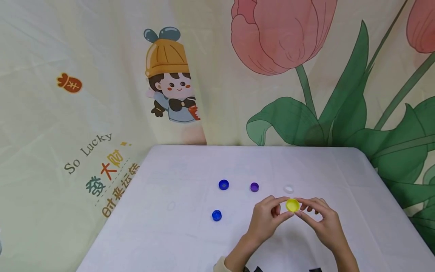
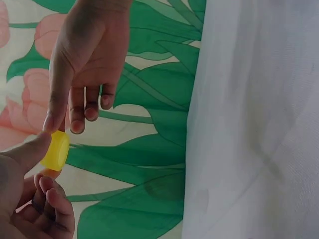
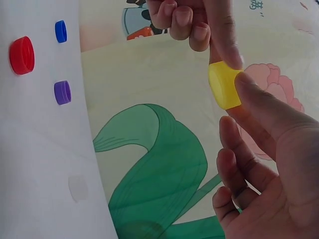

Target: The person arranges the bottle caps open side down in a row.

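Above the table, a yellow bottle cap [image 1: 292, 205] is pinched by both hands at once. My left hand [image 1: 266, 218] holds its left side between thumb and index finger, and my right hand [image 1: 325, 223] grips the right side the same way. In the left wrist view, the cap [image 2: 56, 151] is raised between the two hands, its side wall showing. The right wrist view shows thumb tips close together on the cap [image 3: 225, 84]. The other fingers of both hands are loosely bent, away from the cap.
Beyond the hands lie a clear cap [image 1: 288, 188], a purple cap [image 1: 254, 187] and a blue cap [image 1: 223, 184]. Nearer, another cap [image 1: 216, 215] looks blue; the right wrist view shows a red cap [image 3: 22, 55] instead. A printed curtain [image 1: 217, 75] hangs behind the white table [image 1: 163, 234].
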